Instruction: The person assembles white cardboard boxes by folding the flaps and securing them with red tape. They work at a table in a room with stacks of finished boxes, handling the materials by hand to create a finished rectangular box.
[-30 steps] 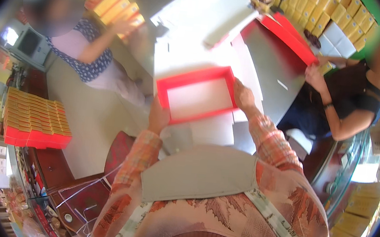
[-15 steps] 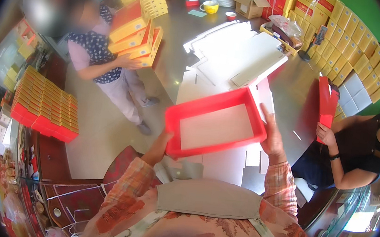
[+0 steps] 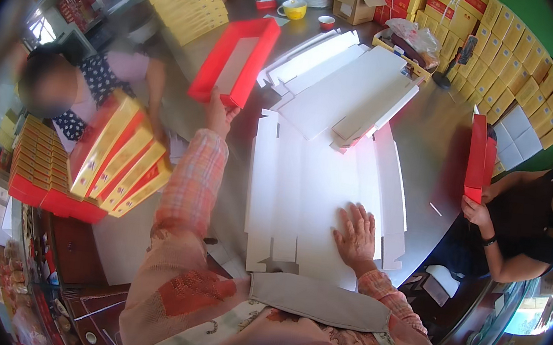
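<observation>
My left hand [image 3: 220, 113] reaches out to the far left and grips the near end of an open red box tray [image 3: 257, 68] with a pale inside bottom. The tray is tilted at the table's left side. My right hand [image 3: 355, 238] lies flat, fingers spread, on an unfolded white cardboard box blank [image 3: 312, 190] with creases and cut flaps, right in front of me. Just beyond it, more white blanks [image 3: 341, 88] are piled askew, overlapping its far edge.
On the left, a co-worker carries several gold-and-red boxes [image 3: 121, 158]. At right, another person holds a red box piece [image 3: 475, 161]. Stacked yellow boxes [image 3: 185, 2] stand far left, and more yellow boxes [image 3: 507, 59] line the right wall. A yellow cup [image 3: 293, 9] sits at the back.
The red tray has gone from both hands in front of me to the far left in my left hand. My right hand has let go and come down onto the blank. The left co-worker has bent leftward with the boxes.
</observation>
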A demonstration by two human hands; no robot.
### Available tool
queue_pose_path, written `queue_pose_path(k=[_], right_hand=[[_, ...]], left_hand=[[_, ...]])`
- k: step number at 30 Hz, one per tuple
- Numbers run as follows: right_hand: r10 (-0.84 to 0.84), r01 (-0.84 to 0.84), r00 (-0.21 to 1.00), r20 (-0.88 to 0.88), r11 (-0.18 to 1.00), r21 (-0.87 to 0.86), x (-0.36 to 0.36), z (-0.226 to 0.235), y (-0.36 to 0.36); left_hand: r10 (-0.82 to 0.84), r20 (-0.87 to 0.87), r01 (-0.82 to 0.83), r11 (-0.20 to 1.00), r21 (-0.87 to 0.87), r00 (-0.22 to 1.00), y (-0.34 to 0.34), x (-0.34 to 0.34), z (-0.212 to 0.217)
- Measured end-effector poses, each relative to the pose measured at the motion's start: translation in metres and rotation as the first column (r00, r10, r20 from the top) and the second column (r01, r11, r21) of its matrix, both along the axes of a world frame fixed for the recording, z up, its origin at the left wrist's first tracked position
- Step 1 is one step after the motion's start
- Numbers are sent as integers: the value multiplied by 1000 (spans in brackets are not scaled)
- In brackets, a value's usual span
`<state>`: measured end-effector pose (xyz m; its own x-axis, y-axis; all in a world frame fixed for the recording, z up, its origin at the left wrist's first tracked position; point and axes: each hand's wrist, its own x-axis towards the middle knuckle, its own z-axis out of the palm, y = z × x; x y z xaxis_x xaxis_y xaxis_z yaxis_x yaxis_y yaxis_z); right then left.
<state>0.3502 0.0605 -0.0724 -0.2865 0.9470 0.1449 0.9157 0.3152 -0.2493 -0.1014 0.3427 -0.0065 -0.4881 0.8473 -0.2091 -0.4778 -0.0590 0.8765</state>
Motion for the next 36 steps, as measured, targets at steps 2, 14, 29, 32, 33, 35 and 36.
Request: queue_pose_path(k=[2,14,29,32,33,35,36], right_hand=[[12,-13,1000,-13,1000,-22,-3,1,1],[-22,28,998,62,995,-98,-1,5,2],[-9,8,1000,21,999,51,-3,-10,12],[5,-6,1000,16,997,82,-5,-13,20],[-8,6,1000,23,998,70,-5,-11,21],[-22,21,999,32,998,57,-7,-7,27],[-23,21,999,39,998,52,-9,-5,29]], left_hand=[[51,9,-51,999,6,999,36,-36,-11],[-210,-81,201,974,-109,974,13,-43,-82],[-484,-759,150,871,-468,436,-270,67,-76],[-406,-825,74,908,-412,392,-272,67,-82],[-397,-848,57,913,-404,350,-269,72,-67],[-387,-867,32,917,-397,315,-263,76,-48],[-388,-863,26,915,-402,325,-259,74,-43]])
